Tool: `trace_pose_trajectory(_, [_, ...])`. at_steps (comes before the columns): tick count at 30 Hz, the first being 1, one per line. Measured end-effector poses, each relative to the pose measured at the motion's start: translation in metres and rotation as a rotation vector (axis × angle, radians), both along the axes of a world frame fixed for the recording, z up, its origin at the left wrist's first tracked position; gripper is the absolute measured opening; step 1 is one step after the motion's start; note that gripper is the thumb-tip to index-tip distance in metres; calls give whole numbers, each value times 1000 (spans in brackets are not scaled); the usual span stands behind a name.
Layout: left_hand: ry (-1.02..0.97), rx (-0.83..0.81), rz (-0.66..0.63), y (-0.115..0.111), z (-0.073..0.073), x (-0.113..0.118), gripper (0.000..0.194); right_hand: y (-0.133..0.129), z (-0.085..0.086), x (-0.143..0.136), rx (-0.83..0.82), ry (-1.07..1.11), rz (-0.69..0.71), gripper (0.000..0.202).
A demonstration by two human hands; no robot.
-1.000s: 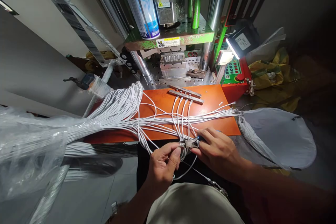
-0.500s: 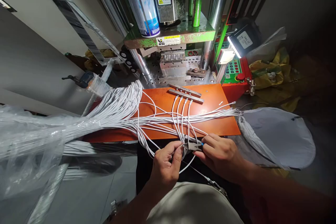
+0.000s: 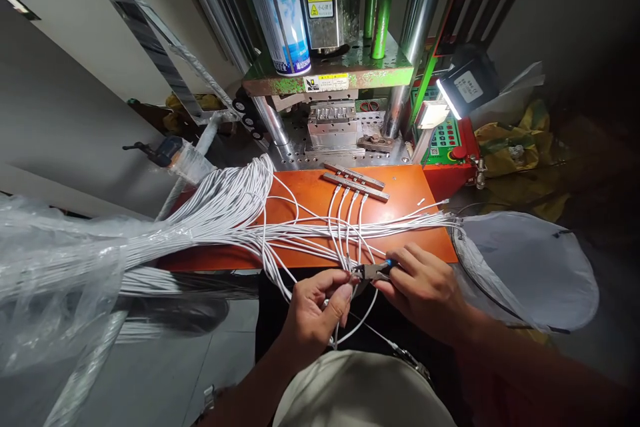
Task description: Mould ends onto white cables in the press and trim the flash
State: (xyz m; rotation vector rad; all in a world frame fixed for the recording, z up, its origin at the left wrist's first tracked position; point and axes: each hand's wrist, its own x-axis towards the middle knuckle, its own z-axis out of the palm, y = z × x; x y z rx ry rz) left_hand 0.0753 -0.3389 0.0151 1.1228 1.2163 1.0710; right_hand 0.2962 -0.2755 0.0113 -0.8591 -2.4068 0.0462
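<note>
Blue-handled pliers (image 3: 371, 271) are gripped in my right hand (image 3: 425, 287), their metal jaws pointing left toward my left fingertips. My left hand (image 3: 320, 307) pinches the end of a white cable at the jaws; the exact tip is too small to make out. Just beyond my hands, several white cables (image 3: 345, 230) run up to a metal bar (image 3: 356, 187) lying on the orange board (image 3: 410, 240). A second, similar bar (image 3: 357, 175) lies behind it. Loops of cable hang below my fingers.
A thick bundle of white cables (image 3: 200, 233) crosses the board from the left. Behind stands a press with a green plate (image 3: 370, 77), a spray can (image 3: 290, 20) and a metal die (image 3: 334, 127). A lit lamp (image 3: 463, 87) and a white mesh hoop (image 3: 535, 267) are at the right.
The pliers and my right hand have shifted slightly right and up. My left fingers have moved a little, and the cable loop below them hangs lower. The view has shifted slightly.
</note>
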Motion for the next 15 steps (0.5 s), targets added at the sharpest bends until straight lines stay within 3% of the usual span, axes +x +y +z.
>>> trace_pose_trajectory(7, [-73,-18,-87,1,-1,-6,43,6,0,2,23,-5,72,34])
trace_pose_trajectory(15, [122,125,-101,6,-4,-8,31,9,-3,7,-10,-24,153,35])
